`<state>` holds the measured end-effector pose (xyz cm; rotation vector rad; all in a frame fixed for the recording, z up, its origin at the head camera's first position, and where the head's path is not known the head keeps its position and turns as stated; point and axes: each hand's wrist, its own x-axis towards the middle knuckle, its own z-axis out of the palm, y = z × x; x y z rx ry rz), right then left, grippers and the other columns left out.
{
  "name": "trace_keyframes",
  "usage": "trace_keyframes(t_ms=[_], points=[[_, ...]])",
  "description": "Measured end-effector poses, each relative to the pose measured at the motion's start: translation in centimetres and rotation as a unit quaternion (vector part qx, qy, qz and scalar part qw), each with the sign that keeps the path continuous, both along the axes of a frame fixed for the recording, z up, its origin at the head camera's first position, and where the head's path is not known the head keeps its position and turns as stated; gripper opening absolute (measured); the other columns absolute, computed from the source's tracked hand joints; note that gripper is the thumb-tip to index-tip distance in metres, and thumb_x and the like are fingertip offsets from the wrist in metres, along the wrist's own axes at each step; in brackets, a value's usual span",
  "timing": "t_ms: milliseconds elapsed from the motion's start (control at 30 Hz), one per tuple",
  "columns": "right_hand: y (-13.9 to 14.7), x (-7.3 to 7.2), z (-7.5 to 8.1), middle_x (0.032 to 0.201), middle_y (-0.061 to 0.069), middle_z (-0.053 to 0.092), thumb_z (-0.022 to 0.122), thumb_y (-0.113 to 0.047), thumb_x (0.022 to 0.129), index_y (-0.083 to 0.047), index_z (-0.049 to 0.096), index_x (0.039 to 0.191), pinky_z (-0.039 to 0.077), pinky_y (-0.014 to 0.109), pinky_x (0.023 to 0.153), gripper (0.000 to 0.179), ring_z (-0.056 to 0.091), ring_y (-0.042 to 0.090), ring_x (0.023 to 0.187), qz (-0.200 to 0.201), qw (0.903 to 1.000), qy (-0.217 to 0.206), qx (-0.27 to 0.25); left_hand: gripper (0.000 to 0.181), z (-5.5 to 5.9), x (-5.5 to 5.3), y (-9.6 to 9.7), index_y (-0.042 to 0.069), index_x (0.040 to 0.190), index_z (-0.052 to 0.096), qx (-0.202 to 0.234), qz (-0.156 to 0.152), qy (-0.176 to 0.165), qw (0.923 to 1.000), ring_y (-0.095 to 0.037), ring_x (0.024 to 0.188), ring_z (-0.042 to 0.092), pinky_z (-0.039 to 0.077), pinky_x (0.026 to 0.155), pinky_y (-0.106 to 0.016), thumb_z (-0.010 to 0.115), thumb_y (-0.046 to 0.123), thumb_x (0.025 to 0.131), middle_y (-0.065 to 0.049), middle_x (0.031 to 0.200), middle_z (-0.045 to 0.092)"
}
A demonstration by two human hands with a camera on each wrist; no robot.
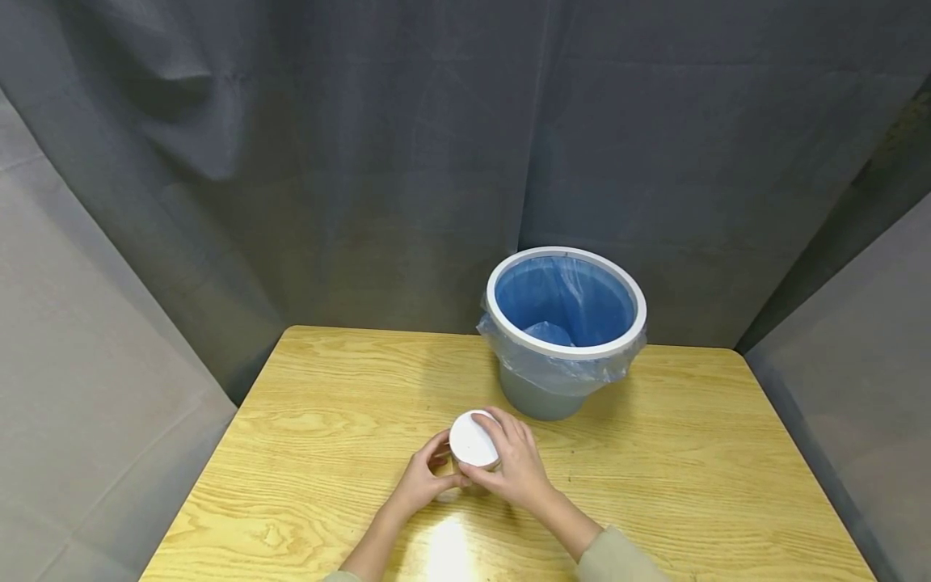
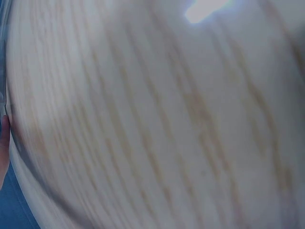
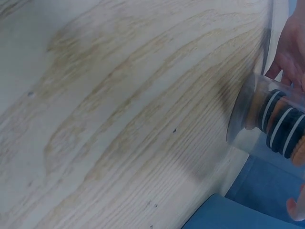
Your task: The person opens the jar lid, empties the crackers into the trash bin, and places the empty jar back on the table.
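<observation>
A clear jar with a round white lid (image 1: 473, 440) is held over the table, between both hands. Through its transparent wall, the jar (image 3: 248, 138) shows a stack of dark-and-white sandwich cookies (image 3: 281, 126) and orange-brown ones. My left hand (image 1: 424, 481) curls round the jar's side, below the lid. From above and the right, my right hand (image 1: 515, 465) grips the lid, with fingers and thumb at its rim. The left wrist view catches only a bit of a finger (image 2: 4, 148) at its left edge. Most of the jar's body is hidden under the lid in the head view.
A grey bin (image 1: 541, 396) with a white rim and a blue plastic liner (image 1: 560, 295) stands at the back right of the wooden table (image 1: 349, 388). Dark grey curtains (image 1: 407, 162) hang behind, and lighter grey panels flank both sides.
</observation>
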<state>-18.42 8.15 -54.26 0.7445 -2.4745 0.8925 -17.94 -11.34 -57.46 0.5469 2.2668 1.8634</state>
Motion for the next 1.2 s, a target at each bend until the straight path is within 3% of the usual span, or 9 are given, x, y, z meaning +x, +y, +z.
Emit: trace_keyframes(t_ms=[133,200,333,433,567,1200], points=[[0.2,-0.2,0.0,0.129,0.012,0.047,0.063,-0.059,0.074,-0.015,0.051,0.126,0.034,0.055,0.093,0.069,0.046,0.029,0.114,0.010,0.9999,-0.008,0.004,0.073,-0.1,0.0,0.0,0.005,0.136,0.038,0.000,0.003,-0.002,1.0000,-0.036,0.118,0.045,0.038,0.095,-0.054,0.076,0.010,0.073,-0.013,0.134,0.046],[0.3,-0.3,0.1,0.129,0.012,0.048,0.064,-0.058,0.073,-0.015,0.051,0.126,0.034,0.055,0.093,0.069,0.045,0.027,0.115,0.018,0.9998,-0.009,0.005,0.074,-0.9,-0.3,0.0,0.011,0.137,0.039,-0.006,0.008,0.000,1.0000,-0.031,0.119,0.045,0.039,0.096,-0.050,0.076,0.013,0.073,-0.008,0.135,0.046],[0.5,-0.7,0.2,0.127,0.013,0.049,0.064,-0.058,0.073,-0.015,0.051,0.126,0.035,0.054,0.092,0.070,0.044,0.026,0.116,0.036,0.9992,-0.010,0.010,0.073,-1.2,-0.4,-0.1,0.013,0.137,0.039,-0.007,0.008,-0.001,0.9999,-0.031,0.119,0.045,0.039,0.096,-0.051,0.076,0.015,0.073,-0.007,0.135,0.046],[0.7,-0.9,0.3,0.127,0.013,0.049,0.062,-0.060,0.074,-0.015,0.051,0.126,0.035,0.055,0.092,0.070,0.045,0.026,0.115,0.049,0.9986,-0.010,0.014,0.073,-0.3,-0.2,0.0,0.008,0.136,0.039,-0.003,0.003,-0.002,1.0000,-0.036,0.118,0.044,0.037,0.095,-0.055,0.076,0.013,0.074,-0.013,0.134,0.046],[0.9,-1.2,0.5,0.129,0.011,0.048,0.063,-0.059,0.073,-0.015,0.051,0.126,0.034,0.057,0.093,0.070,0.044,0.027,0.116,0.063,0.9977,-0.010,0.022,0.072,0.0,-0.1,0.0,0.008,0.136,0.039,-0.009,0.002,-0.003,1.0000,-0.036,0.118,0.045,0.038,0.095,-0.055,0.076,0.013,0.075,-0.014,0.134,0.045],[2.1,-2.7,0.9,0.135,0.003,0.045,0.067,-0.053,0.073,-0.021,0.050,0.129,0.030,0.056,0.095,0.067,0.039,0.026,0.122,0.159,0.9851,-0.061,0.026,0.074,-0.2,-0.1,0.0,0.011,0.136,0.039,-0.011,-0.002,-0.013,0.9998,-0.033,0.119,0.043,0.037,0.097,-0.053,0.077,0.018,0.073,-0.009,0.135,0.045]])
